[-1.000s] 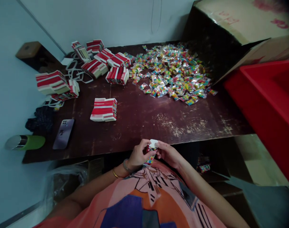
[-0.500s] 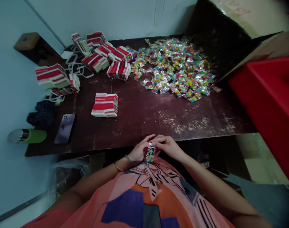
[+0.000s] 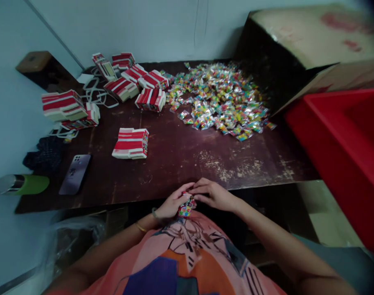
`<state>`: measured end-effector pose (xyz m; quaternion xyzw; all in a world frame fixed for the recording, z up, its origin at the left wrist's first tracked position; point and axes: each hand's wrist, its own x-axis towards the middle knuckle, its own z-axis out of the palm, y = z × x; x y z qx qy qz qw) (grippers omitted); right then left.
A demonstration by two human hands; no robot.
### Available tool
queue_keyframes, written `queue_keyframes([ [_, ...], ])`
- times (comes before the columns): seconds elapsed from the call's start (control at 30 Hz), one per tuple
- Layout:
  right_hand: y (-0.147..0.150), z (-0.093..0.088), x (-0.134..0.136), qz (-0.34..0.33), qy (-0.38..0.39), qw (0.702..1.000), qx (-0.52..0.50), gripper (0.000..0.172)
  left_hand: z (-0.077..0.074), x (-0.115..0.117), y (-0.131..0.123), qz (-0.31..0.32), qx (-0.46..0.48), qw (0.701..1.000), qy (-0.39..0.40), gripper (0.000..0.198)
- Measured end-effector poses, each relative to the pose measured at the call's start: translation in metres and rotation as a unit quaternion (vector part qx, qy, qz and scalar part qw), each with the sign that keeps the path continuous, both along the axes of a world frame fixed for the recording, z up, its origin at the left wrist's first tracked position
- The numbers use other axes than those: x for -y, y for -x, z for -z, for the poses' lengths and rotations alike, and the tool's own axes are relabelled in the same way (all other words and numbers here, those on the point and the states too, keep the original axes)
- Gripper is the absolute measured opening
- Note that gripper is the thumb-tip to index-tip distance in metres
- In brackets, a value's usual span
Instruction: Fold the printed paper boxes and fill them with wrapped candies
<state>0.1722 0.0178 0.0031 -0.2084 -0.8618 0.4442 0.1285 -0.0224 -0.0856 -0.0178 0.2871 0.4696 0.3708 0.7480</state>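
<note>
Close to my body, just below the table's front edge, my left hand (image 3: 171,204) is closed around a small printed carton (image 3: 186,206) with bright, colourful pictures on a dark ground. The carton stands roughly upright, its red top edge showing between the hands. My right hand (image 3: 214,196) has its fingers bent against the upper right side of the carton. Its fingertips are partly hidden there. On the table beyond lies a stack of flattened red and white cartons (image 3: 131,143). Farther back is a large heap of small clear packets of colourful candy (image 3: 219,96).
More carton stacks (image 3: 122,88) lie at the back left among white straps (image 3: 98,92). A phone (image 3: 75,174), a green bottle (image 3: 33,184) and dark cloth (image 3: 44,155) sit at the left. A red bin (image 3: 337,151) and a cardboard box (image 3: 322,37) flank the right side.
The camera view has shifted slightly. My right fingers have moved from the carton's top to its upper right side, and the white flap seen there before no longer shows.
</note>
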Motion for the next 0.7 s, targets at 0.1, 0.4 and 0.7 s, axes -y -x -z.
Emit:
queue_keyframes([
  [0.1,-0.031,0.009,-0.085,0.204,-0.135,0.969,0.043,0.027,-0.017,-0.016,0.014,0.083,-0.156,0.982,-0.066,0.034],
  [0.4,-0.052,0.063,-0.056,0.349,-0.24,0.901,0.088,0.057,-0.049,-0.043,0.088,0.177,-0.285,0.938,-0.084,0.022],
  [0.7,-0.013,0.034,0.049,0.296,0.005,0.952,-0.08,0.026,-0.024,-0.063,0.03,-0.113,-0.013,0.993,-0.008,0.041],
])
